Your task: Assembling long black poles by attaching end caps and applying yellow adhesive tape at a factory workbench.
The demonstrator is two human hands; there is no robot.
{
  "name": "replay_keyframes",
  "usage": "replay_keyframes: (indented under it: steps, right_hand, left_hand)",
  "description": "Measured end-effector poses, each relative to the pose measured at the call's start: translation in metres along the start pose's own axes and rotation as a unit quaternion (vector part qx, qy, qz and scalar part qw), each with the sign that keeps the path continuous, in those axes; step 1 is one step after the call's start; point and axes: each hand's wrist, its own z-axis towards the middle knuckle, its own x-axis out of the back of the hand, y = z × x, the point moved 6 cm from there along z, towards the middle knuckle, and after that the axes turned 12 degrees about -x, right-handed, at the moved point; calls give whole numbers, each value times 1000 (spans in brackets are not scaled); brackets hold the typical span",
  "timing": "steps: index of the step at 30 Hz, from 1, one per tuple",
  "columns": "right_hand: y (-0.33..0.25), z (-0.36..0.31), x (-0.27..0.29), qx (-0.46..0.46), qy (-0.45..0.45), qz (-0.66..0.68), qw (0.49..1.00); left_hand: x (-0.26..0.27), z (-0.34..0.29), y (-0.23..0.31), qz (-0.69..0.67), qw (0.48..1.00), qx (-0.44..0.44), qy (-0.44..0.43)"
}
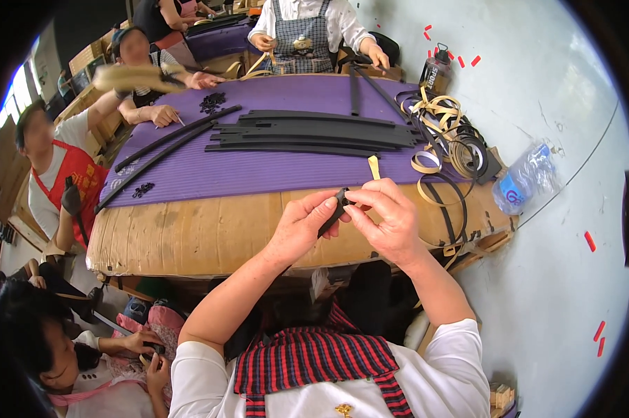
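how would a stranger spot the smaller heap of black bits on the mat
On the purple mat, go to the near left corner. Two long black strips slant there; the small heap lies just right of the nearer strip's near end. It is the nearer of two heaps, the larger heap lying beyond both strips.

A window (12, 97) glares at far left; fisheye edges curve, blackening.

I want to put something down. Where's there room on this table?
The cardboard, left of the left hand, on the near side of the mat. Also the mat, between the black bits, the black strips and that cardboard. The right end is crowded with tangled coils.
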Motion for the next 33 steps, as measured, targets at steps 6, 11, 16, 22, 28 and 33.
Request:
replay_keyframes:
  steps: [6,11,16,22,28,33]
  right_hand:
    - [1,-3,-1,-4,19,3,1000]
    - [-1,-6,-1,-10,41,-6,999]
    - [2,-7,1,-41,23,52,998]
    - [-7,-4,1,5,9,-8,1000]
    - [-2,-14,9,3,43,-14,999]
    - [-2,-17,6,-14,36,19,999]
  left_hand:
    - [-2,0,1,28,999,12,-11]
    - [-2,4,-4,50,998,13,22]
    - [-3,1,0,41,999,13,33]
    - [-3,-1,-1,33,999,4,24]
    - [-14,-1,-1,54,998,-2,21]
    - [-3,-2,1,104,993,-2,60]
